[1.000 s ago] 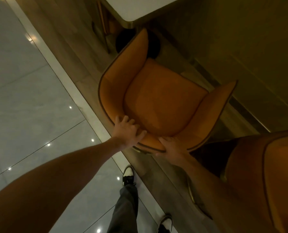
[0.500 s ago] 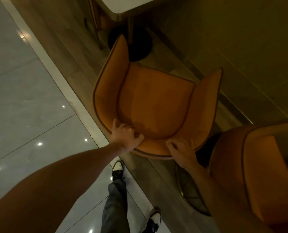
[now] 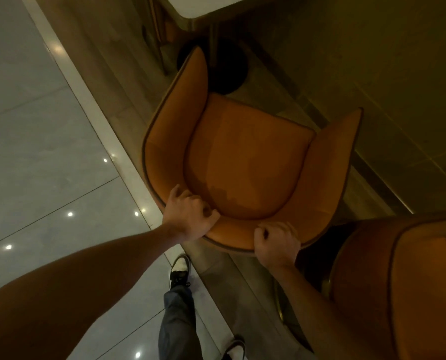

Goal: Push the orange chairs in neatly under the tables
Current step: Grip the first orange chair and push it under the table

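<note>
An orange armchair [image 3: 245,162] with curved wings fills the middle of the head view, its seat facing the white table [image 3: 198,7] at the top edge. My left hand [image 3: 188,216] grips the top rim of the backrest on its left side. My right hand [image 3: 276,242] grips the same rim a little to the right. The chair's front edge stands short of the table, with the table's black round base [image 3: 232,71] showing on the floor between them.
A second orange chair [image 3: 404,281] stands close at the lower right. A chair leg [image 3: 159,42] shows beyond the table. Glossy grey tile [image 3: 34,152] lies left, wood flooring under the chairs. My legs and shoes [image 3: 179,271] are below.
The orange chair has turned so that its seat opening faces the table more squarely. Both hands have closed more firmly over the backrest rim. The view has shifted slightly.
</note>
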